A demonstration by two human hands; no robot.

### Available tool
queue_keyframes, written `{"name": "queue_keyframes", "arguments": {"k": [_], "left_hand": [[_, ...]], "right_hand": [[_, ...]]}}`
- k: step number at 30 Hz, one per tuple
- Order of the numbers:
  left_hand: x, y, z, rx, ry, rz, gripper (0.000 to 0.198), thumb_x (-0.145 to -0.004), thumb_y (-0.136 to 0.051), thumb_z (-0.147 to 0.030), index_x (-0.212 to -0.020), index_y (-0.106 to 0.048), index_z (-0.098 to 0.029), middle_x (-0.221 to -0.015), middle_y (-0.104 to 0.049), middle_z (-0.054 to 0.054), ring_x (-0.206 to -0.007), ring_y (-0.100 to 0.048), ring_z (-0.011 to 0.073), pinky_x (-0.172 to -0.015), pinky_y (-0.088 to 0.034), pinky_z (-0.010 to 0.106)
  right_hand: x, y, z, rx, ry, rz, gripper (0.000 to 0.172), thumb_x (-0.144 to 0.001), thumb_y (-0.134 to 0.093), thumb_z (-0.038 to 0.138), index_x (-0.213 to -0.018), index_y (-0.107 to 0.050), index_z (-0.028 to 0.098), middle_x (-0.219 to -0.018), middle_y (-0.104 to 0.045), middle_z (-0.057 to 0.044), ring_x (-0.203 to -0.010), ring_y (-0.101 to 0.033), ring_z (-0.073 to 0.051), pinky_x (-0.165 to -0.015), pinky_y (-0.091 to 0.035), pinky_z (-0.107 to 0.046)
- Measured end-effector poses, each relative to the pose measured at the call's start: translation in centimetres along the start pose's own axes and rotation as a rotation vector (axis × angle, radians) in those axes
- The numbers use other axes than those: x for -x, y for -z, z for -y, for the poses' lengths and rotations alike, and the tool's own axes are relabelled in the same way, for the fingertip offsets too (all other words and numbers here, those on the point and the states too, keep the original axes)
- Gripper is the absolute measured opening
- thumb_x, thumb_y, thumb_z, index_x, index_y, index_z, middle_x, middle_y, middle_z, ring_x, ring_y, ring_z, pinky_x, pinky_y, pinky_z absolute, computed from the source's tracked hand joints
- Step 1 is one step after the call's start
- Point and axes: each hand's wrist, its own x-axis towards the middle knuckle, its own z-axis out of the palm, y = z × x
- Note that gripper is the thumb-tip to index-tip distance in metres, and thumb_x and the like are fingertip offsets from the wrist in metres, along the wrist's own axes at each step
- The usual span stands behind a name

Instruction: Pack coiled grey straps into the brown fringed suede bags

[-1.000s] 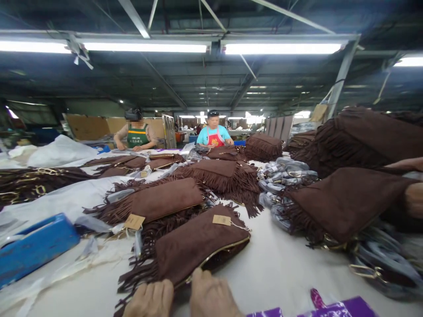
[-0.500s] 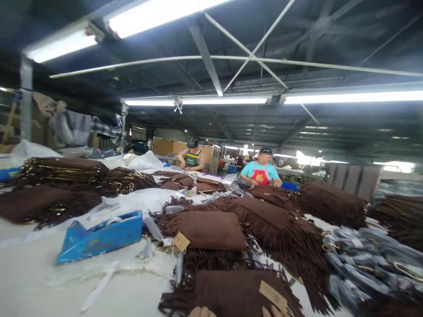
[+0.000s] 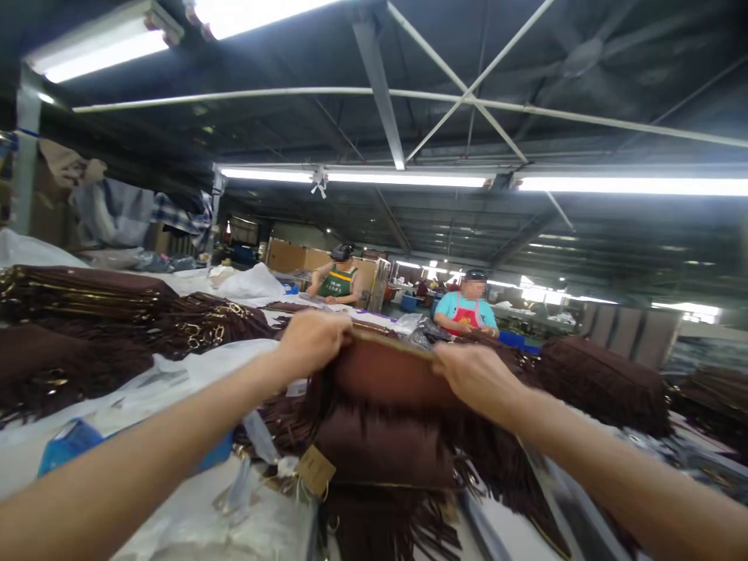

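Note:
Both arms reach forward over the table. My left hand is closed on the upper left corner of a brown fringed bag, and my right hand grips its upper right end. The bag is raised and blurred by motion, its gold-edged top stretched between my hands and its fringe hanging down. Just below it lies another brown bag with a tan paper tag at its left side. My fingertips are partly hidden behind the raised bag's edge.
A blue tape dispenser sits partly behind my left forearm. Stacked brown bags stand at the left, with more bags at the right. White plastic sheeting covers part of the table. Two people work farther back.
My hands have risen from the bottom edge to mid-view, stretched forward and holding a brown bag up. The view has shifted slightly. The tape dispenser is now mostly covered by my left forearm.

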Motion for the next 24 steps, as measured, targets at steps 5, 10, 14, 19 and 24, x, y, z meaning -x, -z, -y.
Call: {"name": "queue_keyframes", "arguments": {"k": [5,10,14,19,24], "left_hand": [[-4.3,-2.3,4.1,-0.081,0.106,-0.162,0.058,-0.079,-0.050,-0.021,-0.133,-0.029,-0.011,-0.132,-0.038,0.019,-0.123,-0.029,0.0329,-0.097,-0.022,0.048],[2.7,-12.0,1.4,0.145,0.107,0.323,0.033,-0.072,-0.060,-0.021,-0.105,-0.055,-0.018,-0.109,-0.058,0.009,-0.106,-0.050,0.0243,-0.089,-0.037,0.033],[4.5,-17.8,-1.5,0.232,0.345,0.412,0.036,-0.075,-0.057,-0.030,-0.104,-0.053,-0.009,-0.108,-0.056,0.019,-0.102,-0.052,0.0340,-0.081,-0.042,0.044],[2.5,-19.6,-1.5,0.333,0.682,0.348,0.043,-0.076,-0.055,-0.030,-0.107,-0.048,-0.002,-0.117,-0.044,0.032,-0.112,-0.042,0.0443,-0.082,-0.038,0.054],[2.2,-18.8,0.4,0.648,0.870,0.351,0.023,-0.065,-0.065,-0.021,-0.081,-0.056,-0.008,-0.103,-0.059,0.026,-0.100,-0.056,0.0360,-0.080,-0.044,0.041]], "right_hand": [[-6.3,-2.7,2.3,0.013,0.074,-0.130,0.062,-0.083,-0.053,0.026,-0.136,-0.025,0.008,-0.140,-0.028,-0.018,-0.129,-0.024,-0.026,-0.104,-0.022,-0.038],[1.7,-9.5,2.2,-0.044,0.121,0.173,0.031,-0.082,-0.046,0.015,-0.111,-0.057,0.017,-0.113,-0.059,-0.008,-0.105,-0.052,-0.022,-0.091,-0.039,-0.034],[9.0,-14.6,0.9,-0.084,-0.216,0.341,0.044,-0.077,-0.047,0.011,-0.120,-0.051,0.014,-0.121,-0.054,-0.013,-0.110,-0.051,-0.025,-0.091,-0.040,-0.035],[10.9,-17.9,-1.8,-0.161,-0.635,0.259,0.044,-0.081,-0.041,0.019,-0.122,-0.045,0.003,-0.123,-0.051,-0.020,-0.116,-0.047,-0.025,-0.093,-0.038,-0.035],[9.8,-19.6,-5.2,-0.240,-0.804,0.175,0.042,-0.080,-0.038,0.033,-0.109,-0.052,0.006,-0.105,-0.060,-0.024,-0.097,-0.058,-0.032,-0.076,-0.043,-0.047]]}}
